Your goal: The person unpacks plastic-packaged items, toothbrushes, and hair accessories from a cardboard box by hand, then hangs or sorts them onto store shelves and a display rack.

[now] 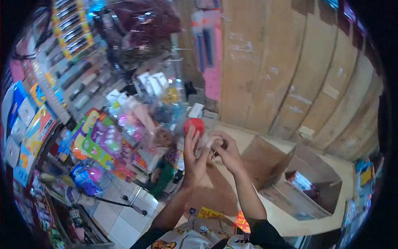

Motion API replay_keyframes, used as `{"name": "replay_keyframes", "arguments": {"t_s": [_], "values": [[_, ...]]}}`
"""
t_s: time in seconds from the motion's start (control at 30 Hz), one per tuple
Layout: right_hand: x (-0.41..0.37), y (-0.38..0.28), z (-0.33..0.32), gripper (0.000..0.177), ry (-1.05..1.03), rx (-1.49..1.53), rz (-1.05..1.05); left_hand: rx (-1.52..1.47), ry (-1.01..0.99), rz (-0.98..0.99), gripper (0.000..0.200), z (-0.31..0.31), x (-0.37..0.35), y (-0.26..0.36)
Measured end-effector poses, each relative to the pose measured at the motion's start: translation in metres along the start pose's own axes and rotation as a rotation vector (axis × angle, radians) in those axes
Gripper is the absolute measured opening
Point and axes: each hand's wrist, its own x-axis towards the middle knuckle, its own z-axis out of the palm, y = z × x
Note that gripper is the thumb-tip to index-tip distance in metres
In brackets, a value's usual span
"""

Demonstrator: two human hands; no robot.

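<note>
A red round thing point(194, 124), like a lid or cap, shows just behind the fingertips of my left hand point(193, 154). Those fingers reach up along it, with the thumb pointing across toward the other hand. My right hand point(227, 152) is close beside it, fingers bent inward in a pinch. Between the two hands is a blurred, whitish, see-through thing point(204, 142), which seems to belong with the red top; what the right fingers pinch cannot be made out. Both hands are over the light table point(238, 133), near an open cardboard flap point(213, 189).
On the right stands an open cardboard box point(286, 199) with a shiny packet point(302, 183) inside. Wooden boards point(265, 62) form the wall behind. Packaged goods point(97, 139) hang and pile up on the left, above a tiled floor point(124, 222). A small white box point(196, 110) sits behind the hands.
</note>
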Motion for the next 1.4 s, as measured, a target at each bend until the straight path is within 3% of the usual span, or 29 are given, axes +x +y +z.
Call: {"name": "replay_keyframes", "arguments": {"t_s": [0.03,0.07,0.13,0.27,0.47,0.57,0.63,0.7,0.83,0.93,1.03,1.23,1.27,1.4], "values": [[-0.025,0.0,-0.011,0.027,-0.006,0.003,0.064,-0.004,-0.063,-0.061,0.07,0.006,-0.013,-0.006],[-0.049,0.004,-0.022,0.026,0.005,-0.037,0.085,-0.065,-0.064,-0.093,0.052,0.012,-0.025,-0.03],[-0.098,0.012,-0.044,0.025,0.041,-0.116,0.128,-0.028,-0.255,-0.218,0.038,0.018,-0.051,-0.058],[-0.193,0.028,-0.088,0.023,0.136,-0.246,0.165,-0.049,-0.491,-0.412,0.017,0.066,-0.089,-0.067],[-0.302,-0.002,-0.136,0.026,0.336,-0.248,0.274,-0.044,-0.678,-0.417,0.016,0.161,-0.128,-0.041],[-0.339,-0.04,-0.159,0.027,0.387,-0.269,0.273,0.077,-0.765,-0.175,0.014,0.204,-0.136,-0.03],[-0.357,-0.066,-0.178,0.027,0.418,-0.359,0.239,0.095,-0.81,-0.156,0.013,0.232,-0.138,-0.017],[-0.371,-0.091,-0.202,0.027,0.43,-0.429,0.204,0.113,-0.844,-0.09,0.013,0.258,-0.141,-0.013],[-0.395,-0.122,-0.246,0.031,0.502,-0.464,0.245,0.154,-0.839,-0.148,0.013,0.294,-0.155,-0.016],[-0.405,-0.138,-0.274,0.031,0.519,-0.443,0.212,0.353,-0.824,0.005,0.015,0.312,-0.161,-0.008],[-0.405,-0.153,-0.297,0.029,0.479,-0.431,0.239,0.419,-0.818,-0.132,0.018,0.315,-0.165,-0.021],[-0.382,-0.183,-0.342,0.031,0.395,-0.501,0.337,0.507,-1.099,-0.258,0.028,0.334,-0.137,-0.004],[-0.373,-0.186,-0.351,0.03,0.388,-0.43,0.45,0.542,-1.179,-0.225,0.028,0.339,-0.129,-0.007],[-0.34,-0.168,-0.387,0.027,0.222,-0.722,0.489,0.611,-1.525,0.014,0.025,0.366,-0.097,-0.023]]}}
